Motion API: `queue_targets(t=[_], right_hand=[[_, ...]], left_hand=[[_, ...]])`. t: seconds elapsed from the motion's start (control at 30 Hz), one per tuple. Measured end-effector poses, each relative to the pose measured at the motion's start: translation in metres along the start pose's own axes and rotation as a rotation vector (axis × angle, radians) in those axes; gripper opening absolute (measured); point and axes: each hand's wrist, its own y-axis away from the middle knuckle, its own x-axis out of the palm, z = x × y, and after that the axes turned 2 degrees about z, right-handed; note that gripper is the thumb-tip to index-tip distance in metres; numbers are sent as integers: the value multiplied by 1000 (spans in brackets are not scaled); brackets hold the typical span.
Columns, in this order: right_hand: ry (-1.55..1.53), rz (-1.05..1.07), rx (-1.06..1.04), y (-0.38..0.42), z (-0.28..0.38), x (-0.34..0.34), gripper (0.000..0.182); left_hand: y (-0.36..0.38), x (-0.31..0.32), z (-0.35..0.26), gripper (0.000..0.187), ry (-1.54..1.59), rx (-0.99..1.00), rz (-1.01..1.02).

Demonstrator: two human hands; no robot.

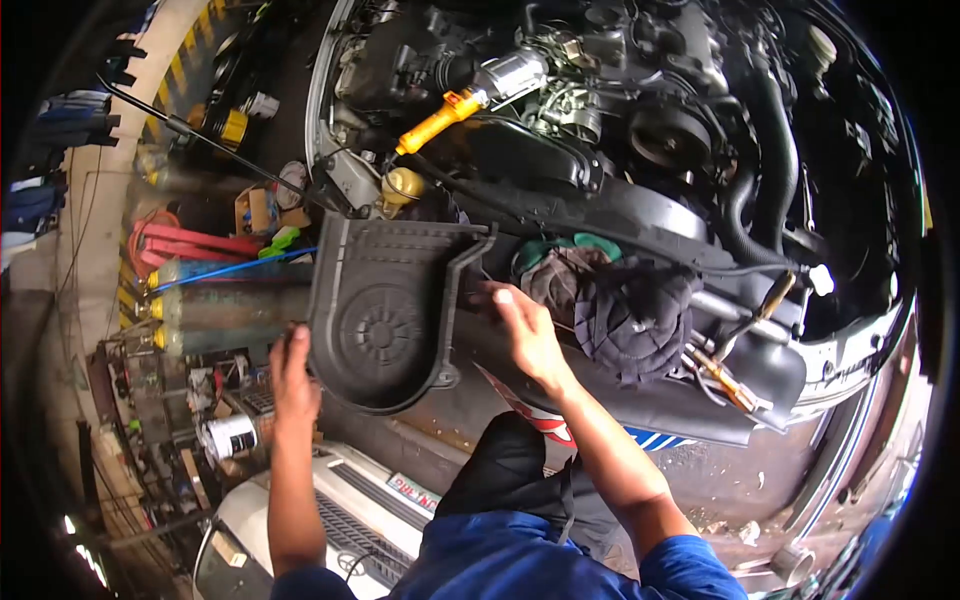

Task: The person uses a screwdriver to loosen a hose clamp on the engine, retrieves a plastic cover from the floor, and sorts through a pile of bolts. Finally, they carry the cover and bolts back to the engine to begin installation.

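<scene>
A black plastic timing belt cover [381,335], rounded at its lower end with a ribbed round boss inside, is tilted in front of the engine bay with its hollow side toward me. My left hand [294,385] is at its left edge, fingers stretched up along the side wall and thumb near the lower rim. At the opposite side my right hand [527,335] has its fingers curled in at the flanged edge, partly in shadow. Right beside that hand lie a bundled dark cloth [640,320] and a green-trimmed glove [565,265] on the car's front.
An orange and silver work light [470,100] lies over the engine [670,130]. Tools with yellowish handles [725,380] rest on the bumper. Gas cylinders [230,310], red straps [195,243] and a white bucket [230,437] stand at left. A white vehicle [330,500] is behind my legs.
</scene>
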Motion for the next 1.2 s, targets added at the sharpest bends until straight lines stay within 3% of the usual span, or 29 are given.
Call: queue_targets(t=[0.07, 0.1, 0.13, 0.2, 0.23, 0.27, 0.4, 0.47, 0.53, 0.6, 0.93, 1.2], right_hand=[[-608, 159, 32, 12, 6, -6, 72], [-671, 223, 69, 22, 19, -8, 93], [-665, 225, 104, 34, 31, -12, 99], [-232, 99, 308, 52, 71, -17, 104], [-173, 22, 325, 54, 73, -17, 110], [-187, -70, 392, 57, 73, -19, 111], [-44, -331, 541, 90, 112, -62, 102], [115, -412, 610, 120, 105, -104, 109], [119, -476, 552, 146, 111, -138, 91], [69, -521, 399, 153, 141, -137, 55], [95, -656, 283, 171, 162, -157, 49], [96, -773, 226, 166, 146, -165, 40]], left_hand=[[4, 3, 2, 44, -33, 21, 169], [14, 13, 0, 40, -36, -12, 141], [27, 28, -1, 37, -33, -48, 122], [45, 54, -2, 24, -171, 33, 300], [52, 71, -2, 29, -252, 128, 361], [59, 73, -3, 31, -350, -9, 467], [64, 103, 32, 40, -211, 80, 865], [64, 112, 38, 51, 111, -384, 765], [50, 131, 31, 65, 461, -712, 624], [38, 151, 30, 70, 576, -700, 573], [-1, 186, 77, 70, 842, -774, 347], [-15, 179, 91, 73, 655, -679, 128]])
